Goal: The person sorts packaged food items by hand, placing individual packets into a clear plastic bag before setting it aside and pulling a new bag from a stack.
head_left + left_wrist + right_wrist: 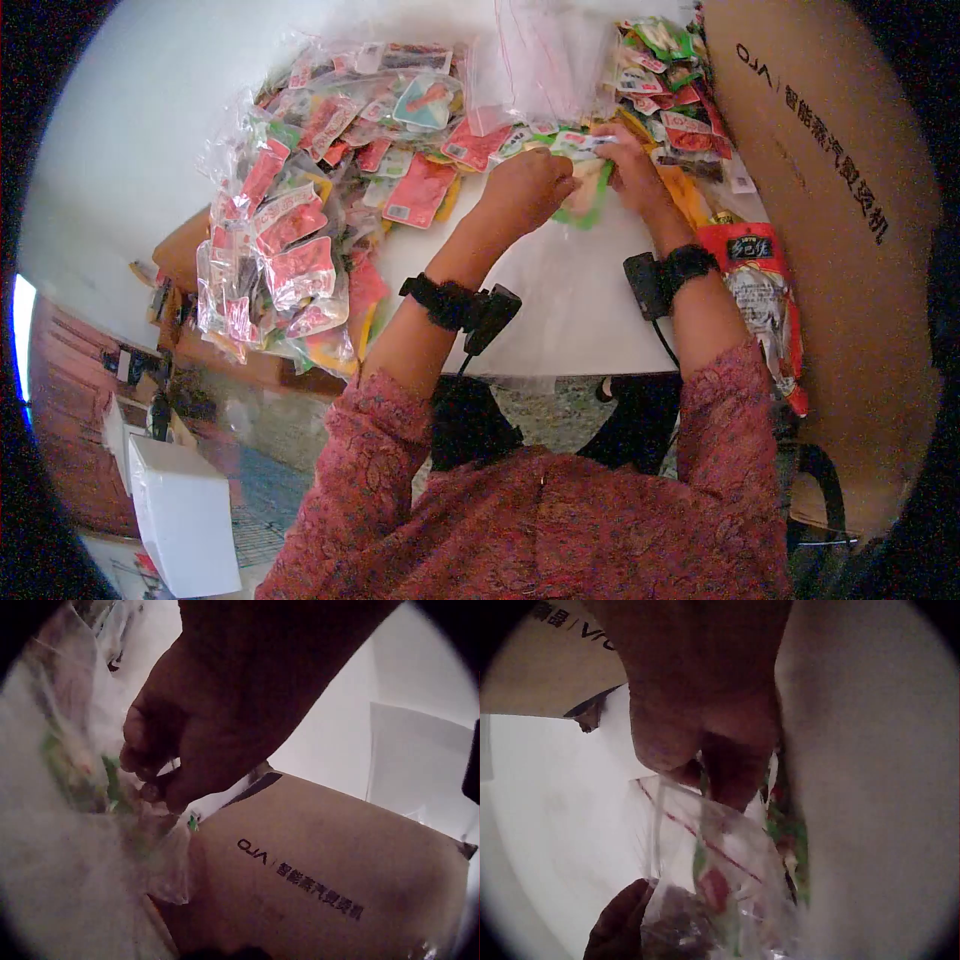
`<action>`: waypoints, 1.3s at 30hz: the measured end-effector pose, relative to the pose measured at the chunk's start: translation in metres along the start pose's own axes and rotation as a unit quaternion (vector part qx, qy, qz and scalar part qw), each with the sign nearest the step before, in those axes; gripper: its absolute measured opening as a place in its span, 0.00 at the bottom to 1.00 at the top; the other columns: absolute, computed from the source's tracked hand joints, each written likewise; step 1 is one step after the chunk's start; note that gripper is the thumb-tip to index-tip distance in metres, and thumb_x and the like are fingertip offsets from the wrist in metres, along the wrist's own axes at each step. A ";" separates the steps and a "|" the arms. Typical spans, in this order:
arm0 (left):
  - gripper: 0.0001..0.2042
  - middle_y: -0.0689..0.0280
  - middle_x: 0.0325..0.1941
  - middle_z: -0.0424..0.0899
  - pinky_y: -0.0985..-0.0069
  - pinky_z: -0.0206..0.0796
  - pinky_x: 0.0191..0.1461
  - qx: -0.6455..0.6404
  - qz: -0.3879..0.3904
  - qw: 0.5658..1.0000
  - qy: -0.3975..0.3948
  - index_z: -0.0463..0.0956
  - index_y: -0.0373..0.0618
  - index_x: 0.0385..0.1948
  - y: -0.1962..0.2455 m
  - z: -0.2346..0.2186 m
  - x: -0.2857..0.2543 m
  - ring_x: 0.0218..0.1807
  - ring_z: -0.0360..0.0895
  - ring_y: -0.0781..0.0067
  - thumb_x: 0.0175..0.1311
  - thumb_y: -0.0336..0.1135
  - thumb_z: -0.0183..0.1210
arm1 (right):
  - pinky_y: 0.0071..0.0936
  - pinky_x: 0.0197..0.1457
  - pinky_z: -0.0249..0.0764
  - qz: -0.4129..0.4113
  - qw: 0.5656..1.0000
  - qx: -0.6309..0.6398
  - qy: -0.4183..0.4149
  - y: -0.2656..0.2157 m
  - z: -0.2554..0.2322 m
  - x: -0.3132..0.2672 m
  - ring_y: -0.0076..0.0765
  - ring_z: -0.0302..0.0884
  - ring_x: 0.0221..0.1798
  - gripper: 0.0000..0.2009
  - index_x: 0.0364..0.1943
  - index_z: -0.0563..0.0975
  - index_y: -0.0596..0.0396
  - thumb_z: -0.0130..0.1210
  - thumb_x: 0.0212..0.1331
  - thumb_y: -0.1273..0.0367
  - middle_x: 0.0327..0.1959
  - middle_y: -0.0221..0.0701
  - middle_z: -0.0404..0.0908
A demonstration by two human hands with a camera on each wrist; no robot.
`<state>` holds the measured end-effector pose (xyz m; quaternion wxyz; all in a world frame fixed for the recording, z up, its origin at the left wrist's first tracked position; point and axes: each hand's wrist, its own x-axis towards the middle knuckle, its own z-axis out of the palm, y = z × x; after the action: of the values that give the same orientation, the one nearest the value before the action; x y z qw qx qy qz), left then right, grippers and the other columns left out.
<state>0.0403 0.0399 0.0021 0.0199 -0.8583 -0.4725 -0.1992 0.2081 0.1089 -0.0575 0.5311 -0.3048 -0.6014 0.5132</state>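
Both hands meet at the far middle of the white table (pixel 570 300), over a clear zip bag (pixel 588 200) holding green and red snack packets. My left hand (pixel 545 180) pinches the bag's edge, fingers curled; in the left wrist view the left hand (pixel 161 776) grips the plastic bag (pixel 90 780) just above the packets. My right hand (pixel 612 155) pinches the opposite side. In the right wrist view the right hand's fingertips (pixel 705 769) hold the mouth of the bag (pixel 720 877), near its red zip line.
A heap of filled clear bags (pixel 290 230) covers the table's left. Loose snack packets (pixel 670 80) and a stack of empty clear bags (pixel 540 60) lie at the back. A tall cardboard box (pixel 840 200) stands on the right. A white box (pixel 185 510) sits on the floor.
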 end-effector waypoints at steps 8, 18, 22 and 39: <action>0.11 0.55 0.26 0.75 0.62 0.64 0.35 -0.034 -0.037 0.998 0.029 0.74 0.43 0.22 -0.007 0.014 0.009 0.32 0.72 0.55 0.52 0.40 0.48 | 0.27 0.48 0.67 -0.212 0.851 -0.320 -0.357 -0.011 0.006 -0.005 0.35 0.70 0.41 0.21 0.44 0.67 0.54 0.56 0.41 0.68 0.38 0.32 0.72; 0.13 0.58 0.19 0.74 0.69 0.63 0.27 -0.215 -0.094 0.972 0.019 0.73 0.40 0.21 -0.026 0.043 0.014 0.23 0.73 0.60 0.52 0.42 0.50 | 0.20 0.32 0.69 0.035 0.911 -0.156 -0.379 -0.012 0.012 -0.009 0.20 0.69 0.33 0.13 0.39 0.71 0.56 0.50 0.45 0.72 0.33 0.26 0.73; 0.12 0.58 0.20 0.75 0.70 0.63 0.29 -0.260 -0.138 0.955 0.039 0.72 0.40 0.23 -0.029 0.049 0.011 0.24 0.73 0.61 0.52 0.41 0.51 | 0.20 0.32 0.69 0.083 0.937 -0.232 -0.247 0.002 0.007 0.003 0.21 0.70 0.30 0.13 0.38 0.72 0.56 0.50 0.46 0.70 0.30 0.26 0.75; 0.15 0.65 0.20 0.70 0.78 0.61 0.27 -0.519 -0.086 0.850 0.020 0.69 0.39 0.30 -0.021 0.073 0.001 0.22 0.67 0.76 0.58 0.44 0.45 | 0.39 0.54 0.58 0.030 0.730 -0.679 0.074 -0.012 -0.004 0.012 0.51 0.62 0.52 0.34 0.55 0.57 0.53 0.51 0.44 0.52 0.47 0.47 0.67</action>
<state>0.0475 0.0681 -0.0685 -0.4357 -0.6957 -0.3717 -0.4335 0.2113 0.1174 -0.0424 0.2099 -0.6392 -0.7387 -0.0401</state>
